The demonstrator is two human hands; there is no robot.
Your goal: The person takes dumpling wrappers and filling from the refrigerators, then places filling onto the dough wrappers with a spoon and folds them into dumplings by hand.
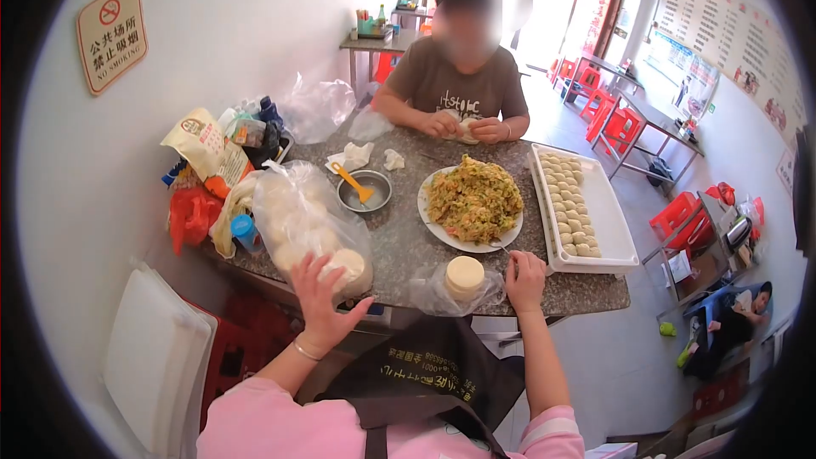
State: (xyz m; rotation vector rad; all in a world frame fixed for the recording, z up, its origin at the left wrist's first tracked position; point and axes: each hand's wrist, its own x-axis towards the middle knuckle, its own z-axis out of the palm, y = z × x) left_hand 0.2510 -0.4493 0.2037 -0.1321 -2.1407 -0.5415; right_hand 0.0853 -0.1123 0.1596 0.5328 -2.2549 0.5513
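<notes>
My left hand [325, 302] is held with fingers spread over the near end of a clear plastic bag [299, 212] of round dough wrappers; one pale wrapper [347, 265] shows beside the fingers. My right hand [524, 279] has its fingers closed around the handle of a thin metal utensil [502, 246] at the near rim of a white plate [431, 225]. Chopped yellow-green filling [474, 198] is heaped on that plate. Between my hands, a stack of round wrappers [465, 274] sits on crumpled plastic.
Across the speckled table [395, 242] a person [463, 76] works a dumpling with both hands. On the right, a white tray [610, 219] holds rows of dumplings [568, 200]. A metal bowl [374, 197] with an orange spatula [355, 183] stands left of the plate; packages [212, 153] crowd the wall side.
</notes>
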